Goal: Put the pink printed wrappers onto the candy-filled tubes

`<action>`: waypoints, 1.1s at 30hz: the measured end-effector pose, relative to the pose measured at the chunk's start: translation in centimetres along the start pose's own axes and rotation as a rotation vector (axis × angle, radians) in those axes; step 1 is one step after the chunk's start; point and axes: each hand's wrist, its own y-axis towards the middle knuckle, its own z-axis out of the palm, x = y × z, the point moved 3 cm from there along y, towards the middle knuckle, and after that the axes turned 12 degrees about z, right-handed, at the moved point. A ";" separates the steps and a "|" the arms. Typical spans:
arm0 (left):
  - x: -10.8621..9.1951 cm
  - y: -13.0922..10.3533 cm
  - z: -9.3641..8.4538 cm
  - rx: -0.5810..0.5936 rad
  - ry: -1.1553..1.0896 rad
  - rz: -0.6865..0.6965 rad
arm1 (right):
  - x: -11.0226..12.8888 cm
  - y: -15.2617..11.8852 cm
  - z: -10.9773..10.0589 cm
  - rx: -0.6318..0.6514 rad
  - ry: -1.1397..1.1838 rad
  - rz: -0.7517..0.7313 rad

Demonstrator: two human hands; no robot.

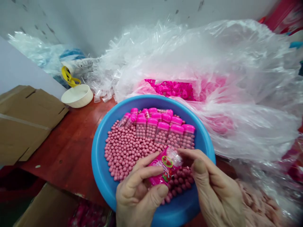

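Observation:
My left hand (142, 189) grips a small pink printed candy packet (163, 165) between thumb and fingers, tilted above the basin. One end of the packet is clear and crinkled. My right hand (210, 183) is beside that clear end, its index fingertip at or against it and its thumb held apart; the other fingers are partly hidden. Below both hands a blue basin (98, 176) holds many round pink candies (127, 151). Toward its far side lie several clear candy bottles (162, 134) filled with the same candies and topped with bright pink caps.
A large clear plastic bag (248, 63) behind the basin contains loose pink caps (175, 90). Clear empty bottles (104, 94) spill out at the back left. A white round dish (78, 96), yellow tape ring (68, 77) and cardboard box (28, 123) stand left on the red table (71, 154).

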 end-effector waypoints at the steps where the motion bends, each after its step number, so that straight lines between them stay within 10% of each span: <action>1: -0.1 -0.1 0.1 0.001 0.016 0.006 | 0.0 0.1 -0.1 0.022 0.031 -0.006; 13: -0.3 0.2 0.0 0.023 -0.067 -0.101 | -1.6 -0.2 0.1 0.189 0.554 0.554; 24: -0.7 0.1 -0.1 0.163 -0.113 -0.297 | -0.7 0.2 -1.8 0.349 0.368 0.319; 33: -1.9 0.8 -1.9 0.263 0.182 -0.189 | -0.4 0.2 -1.5 0.321 0.265 0.147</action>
